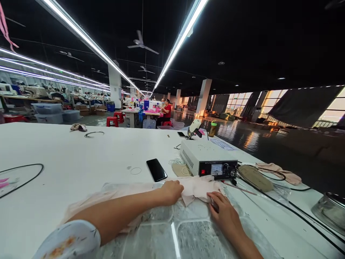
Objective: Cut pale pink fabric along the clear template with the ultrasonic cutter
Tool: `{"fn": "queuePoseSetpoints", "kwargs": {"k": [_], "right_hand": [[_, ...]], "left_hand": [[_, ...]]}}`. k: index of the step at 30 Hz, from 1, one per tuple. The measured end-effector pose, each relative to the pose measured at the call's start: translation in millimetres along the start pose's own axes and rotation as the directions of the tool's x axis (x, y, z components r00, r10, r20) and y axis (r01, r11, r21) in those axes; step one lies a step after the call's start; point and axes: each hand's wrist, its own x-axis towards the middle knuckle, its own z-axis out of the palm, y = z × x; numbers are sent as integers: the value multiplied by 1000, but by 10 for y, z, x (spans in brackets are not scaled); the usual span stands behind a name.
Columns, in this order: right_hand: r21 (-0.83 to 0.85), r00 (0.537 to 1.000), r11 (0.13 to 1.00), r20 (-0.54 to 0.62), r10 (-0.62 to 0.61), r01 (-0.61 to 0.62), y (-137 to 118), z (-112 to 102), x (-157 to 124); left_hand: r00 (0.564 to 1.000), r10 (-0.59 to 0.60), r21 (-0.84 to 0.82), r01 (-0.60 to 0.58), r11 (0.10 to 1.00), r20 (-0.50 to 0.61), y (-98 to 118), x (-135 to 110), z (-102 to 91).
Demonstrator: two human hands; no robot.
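The left hand (171, 193) is closed, gripping the 9 o'clock end of the pale pink cloth (199, 187); the right hand (223, 212) is half curled around a small dark object (214, 205), fingertips at the cloth's 4 o'clock edge. Between them the cloth lies thin and creased, long axis roughly 9 to 3 o'clock, one pointed corner aimed near 7. Beneath it is glossy clear plastic (199, 237) with rounded panels, on a smooth white table (107, 154). From the cloth, a boxy control unit (212, 154) stands toward 1 o'clock, a flat black phone (156, 169) at 10, a rounded khaki pad (256, 178) past 2. Far off at 11, a person in red (167, 112) works under long tube lights (178, 43).
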Motion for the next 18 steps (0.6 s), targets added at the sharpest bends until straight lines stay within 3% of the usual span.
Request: {"fn": "queuePoseSetpoints", "kwargs": {"k": [4, 8, 13, 18], "right_hand": [[4, 999, 999, -25, -44, 44, 40, 1, -54], [-1, 997, 999, -64, -45, 45, -78, -17, -55], [-29, 993, 995, -61, -97, 95, -350, -76, -2], [-59, 985, 984, 39, -167, 169, -436, -110, -19]], "left_hand": [[993, -104, 43, 102, 994, 54, -24, 54, -54], [990, -125, 101, 119, 988, 58, 58, 16, -199], [998, 35, 152, -28, 988, -43, 351, -218, -300], [962, 260, 137, -248, 959, -78, 520, -699, -113]]}}
